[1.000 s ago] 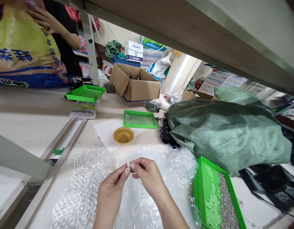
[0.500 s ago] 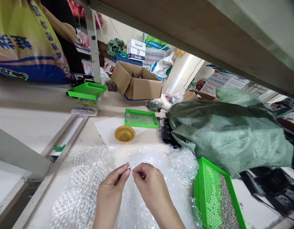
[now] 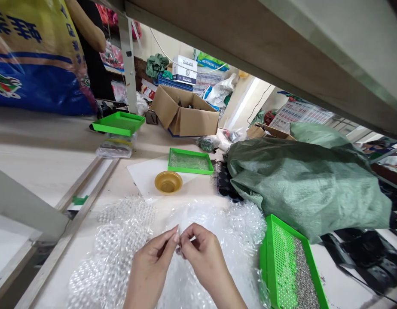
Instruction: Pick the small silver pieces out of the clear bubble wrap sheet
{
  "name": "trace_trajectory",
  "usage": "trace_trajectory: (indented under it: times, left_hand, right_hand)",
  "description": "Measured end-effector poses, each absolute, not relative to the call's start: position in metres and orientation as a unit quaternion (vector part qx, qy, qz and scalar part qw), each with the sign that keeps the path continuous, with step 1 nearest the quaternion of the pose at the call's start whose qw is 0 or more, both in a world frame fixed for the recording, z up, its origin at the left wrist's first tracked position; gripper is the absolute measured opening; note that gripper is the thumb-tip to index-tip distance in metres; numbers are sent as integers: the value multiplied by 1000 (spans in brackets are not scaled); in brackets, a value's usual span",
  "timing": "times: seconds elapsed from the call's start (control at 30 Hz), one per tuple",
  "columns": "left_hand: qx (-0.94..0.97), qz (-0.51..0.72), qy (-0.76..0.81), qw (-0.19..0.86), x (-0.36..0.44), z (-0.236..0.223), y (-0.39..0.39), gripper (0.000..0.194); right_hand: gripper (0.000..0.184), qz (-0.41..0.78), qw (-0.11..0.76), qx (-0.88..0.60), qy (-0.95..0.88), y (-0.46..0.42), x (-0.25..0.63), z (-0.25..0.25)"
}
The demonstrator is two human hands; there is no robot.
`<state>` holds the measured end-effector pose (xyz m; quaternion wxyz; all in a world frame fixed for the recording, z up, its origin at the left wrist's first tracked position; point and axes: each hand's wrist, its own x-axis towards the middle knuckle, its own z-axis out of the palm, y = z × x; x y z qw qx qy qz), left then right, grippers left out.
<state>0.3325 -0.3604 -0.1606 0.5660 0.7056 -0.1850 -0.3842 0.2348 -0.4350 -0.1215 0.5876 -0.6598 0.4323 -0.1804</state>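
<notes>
My left hand (image 3: pixel 153 262) and my right hand (image 3: pixel 201 257) meet fingertip to fingertip over a heap of clear bubble wrap (image 3: pixel 127 253) near the table's front. Both hands are pinched closed on something tiny between the fingertips that I cannot make out. A green perforated tray (image 3: pixel 282 266) with small grey metal pieces lies tilted just right of my right hand. Farther back sit a small yellow-brown bowl (image 3: pixel 168 182) and a flat green tray (image 3: pixel 190 161) on a white sheet.
A big green woven sack (image 3: pixel 308 184) fills the right side, with black parts (image 3: pixel 222 182) beside it. An open cardboard box (image 3: pixel 184 112) and another green tray (image 3: pixel 118 123) stand at the back. Another person with a yellow-blue bag (image 3: pixel 34 56) stands at far left. A shelf edge (image 3: pixel 250 47) hangs overhead.
My hands have dropped slightly toward the bubble wrap and stay pinched together. The person at the far left has lifted the yellow-blue bag higher in the frame.
</notes>
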Motion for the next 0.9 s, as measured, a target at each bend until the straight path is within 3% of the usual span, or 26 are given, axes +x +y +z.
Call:
trace_trajectory:
  times: [0.13,0.23,0.37,0.47,0.67,0.73,0.9]
  left_hand:
    - [671,-422,-129,595,333,-161,-358,49]
    - [681,-423,-149,578,333,-157,-357,48]
    - [735,-372,-237,515,330,-150,-351,46]
    - [731,-364,-238,526,324,-142,-348,41]
    - [697,-371,-174,588,315,-120,-345,44]
    - [697,-357,-197,590,315,-111,-344,45]
    - [699,-287,-296,584,318,-87,-330,23]
  right_hand:
    - [15,-226,697,-530,426,-426,230,-132]
    - [22,-231,711,-511,425,-422,227,-133]
    - [24,-199,616,-629,430,-429,227,-120]
    - [19,-156,528,-726,412,-438,227,-111]
    - [24,-173,584,-693,386,-435,225,-112]
    - [23,-186,518,-741,385,-428,222,-107]
    - [20,-228,346,-858,304,-409,212,-85]
